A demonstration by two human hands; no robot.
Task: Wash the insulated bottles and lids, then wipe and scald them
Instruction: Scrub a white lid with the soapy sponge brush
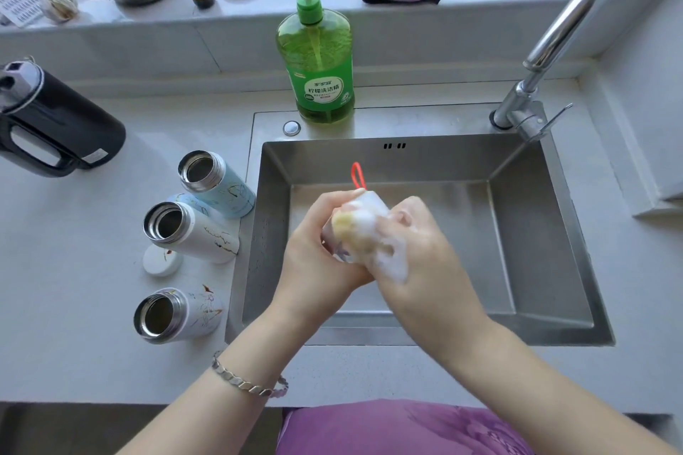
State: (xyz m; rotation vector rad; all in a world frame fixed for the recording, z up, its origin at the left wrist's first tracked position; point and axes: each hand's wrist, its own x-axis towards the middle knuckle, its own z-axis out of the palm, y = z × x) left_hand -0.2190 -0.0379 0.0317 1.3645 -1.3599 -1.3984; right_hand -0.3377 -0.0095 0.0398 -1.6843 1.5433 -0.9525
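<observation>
Over the sink (536,233) | lid (371,205) with red loop is gripped by curled left hand (318,247), so suds are caught below | foamy sponge (345,229) is clenched in right hand (421,255), fingers (403,216) curled | 3 uncapped bottles (192,229) are stood along counter's (74,270) sink-side edge.

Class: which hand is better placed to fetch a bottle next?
Probably left: both hands grip the sponge, but the left hand is nearer the three open bottles; the right hand is foamier.

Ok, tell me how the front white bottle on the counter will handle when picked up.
The front white bottle probably feels stiff: its steel rim suggests a metal body. Upright, lidless and round, it may tip then roll if pushed. A foamy right hand would likely slip on it.
</observation>
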